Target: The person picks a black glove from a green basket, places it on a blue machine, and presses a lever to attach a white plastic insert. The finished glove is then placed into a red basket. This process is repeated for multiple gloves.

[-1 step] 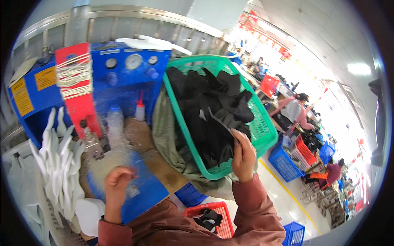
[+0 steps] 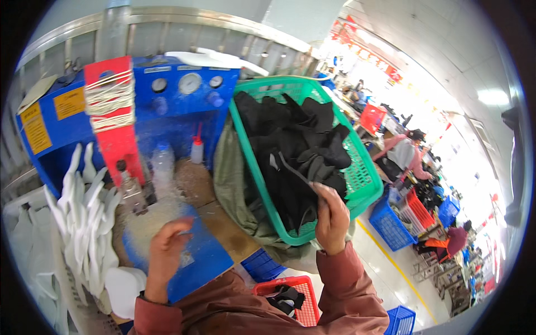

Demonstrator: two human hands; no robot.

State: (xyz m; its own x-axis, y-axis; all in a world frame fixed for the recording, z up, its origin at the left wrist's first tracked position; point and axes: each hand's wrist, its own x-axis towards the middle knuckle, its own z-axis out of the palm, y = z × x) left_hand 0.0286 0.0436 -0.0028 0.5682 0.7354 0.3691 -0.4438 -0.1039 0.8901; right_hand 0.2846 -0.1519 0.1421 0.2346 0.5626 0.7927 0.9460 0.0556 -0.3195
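Black piece (image 2: 296,172) pinched at the green basket (image 2: 365,190)

And there's the grip: the right hand (image 2: 332,220) has the black piece between thumb and fingers near its edge, over the dark heap (image 2: 268,131) inside the basket. Whether it's wholly clear of the heap, I can't tell from here. The left hand (image 2: 167,248) hovers above the blue sheet (image 2: 215,259) on the bench (image 2: 223,229), fingers loosely bent, nothing visible in it. To my eye, a light pinch on one layer only, lifted straight up, would best avoid dragging neighbours along.

Now the writing! Two yellow labels (image 2: 69,104) on the blue machine (image 2: 167,125) carry fine dark print, too small to read. Red banners (image 2: 371,61) hang far off, lettered but blurred. No brand that I can make out.
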